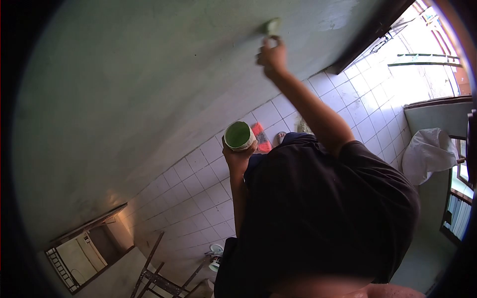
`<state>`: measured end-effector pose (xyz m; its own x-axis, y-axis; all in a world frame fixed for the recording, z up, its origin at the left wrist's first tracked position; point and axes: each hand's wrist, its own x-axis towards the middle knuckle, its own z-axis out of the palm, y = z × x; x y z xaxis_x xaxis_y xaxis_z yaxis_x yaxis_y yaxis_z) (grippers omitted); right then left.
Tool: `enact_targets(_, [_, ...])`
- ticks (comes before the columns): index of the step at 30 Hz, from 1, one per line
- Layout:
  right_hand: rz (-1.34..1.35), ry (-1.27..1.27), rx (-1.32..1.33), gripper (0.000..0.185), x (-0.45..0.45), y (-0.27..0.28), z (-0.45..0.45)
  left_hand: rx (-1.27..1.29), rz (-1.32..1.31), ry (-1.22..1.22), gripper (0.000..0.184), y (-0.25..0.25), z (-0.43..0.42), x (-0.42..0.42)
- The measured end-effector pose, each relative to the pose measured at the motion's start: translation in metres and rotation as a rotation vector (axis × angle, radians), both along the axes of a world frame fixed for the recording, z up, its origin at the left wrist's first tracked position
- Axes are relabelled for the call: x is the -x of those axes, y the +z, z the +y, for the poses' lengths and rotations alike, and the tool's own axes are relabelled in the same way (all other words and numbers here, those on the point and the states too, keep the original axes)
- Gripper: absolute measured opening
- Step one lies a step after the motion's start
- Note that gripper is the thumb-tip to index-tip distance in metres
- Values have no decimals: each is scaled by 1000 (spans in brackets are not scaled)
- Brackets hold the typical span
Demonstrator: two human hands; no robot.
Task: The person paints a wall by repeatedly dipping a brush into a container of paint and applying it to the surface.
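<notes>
My right hand [273, 55] is raised against the pale green wall [124, 74], its fingers closed on a paintbrush. The light-coloured head of the brush [273, 26] is at the wall and looks slightly blurred. Lower down, at chest height, my left hand [238, 155] is wrapped round a white tub [239, 136] from below. The tub is tilted toward the camera and shows green paint inside.
White floor tiles [203, 179] run along the wall's foot. A red packet [262, 138] lies near my foot. A dark wooden stool [166, 283] stands lower left, near white containers [215, 259]. A white sack [428, 156] is at right, below a bright doorway [397, 64].
</notes>
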<state>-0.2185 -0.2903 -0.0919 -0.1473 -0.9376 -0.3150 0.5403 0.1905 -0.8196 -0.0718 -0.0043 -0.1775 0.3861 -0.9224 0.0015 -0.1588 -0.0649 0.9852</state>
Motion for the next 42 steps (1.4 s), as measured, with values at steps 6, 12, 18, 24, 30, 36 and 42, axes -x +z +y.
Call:
enact_targets(6, [30, 743, -62, 34, -78, 29, 83, 13, 132, -74, 79, -14, -5, -2])
enact_targets(12, [34, 639, 22, 36, -2, 39, 37, -3, 237, -150, 75, -11, -22, 1])
enact_targets(18, [106, 117, 92, 42, 128, 28, -11, 41, 0, -115, 72, 0, -30, 7])
enact_targets(24, [63, -116, 65, 28, 55, 20, -9, 42, 39, -79, 76, 1, -23, 6])
enact_targets(30, [202, 631, 66, 32, -86, 47, 93, -11, 152, -94, 79, -2, -21, 5])
enact_targets(36, [61, 617, 27, 34, -30, 53, 63, -14, 212, -184, 79, -10, -26, 5])
enact_targets(42, [76, 161, 136, 30, 128, 46, -3, 21, 49, -167, 77, 2, -26, 8])
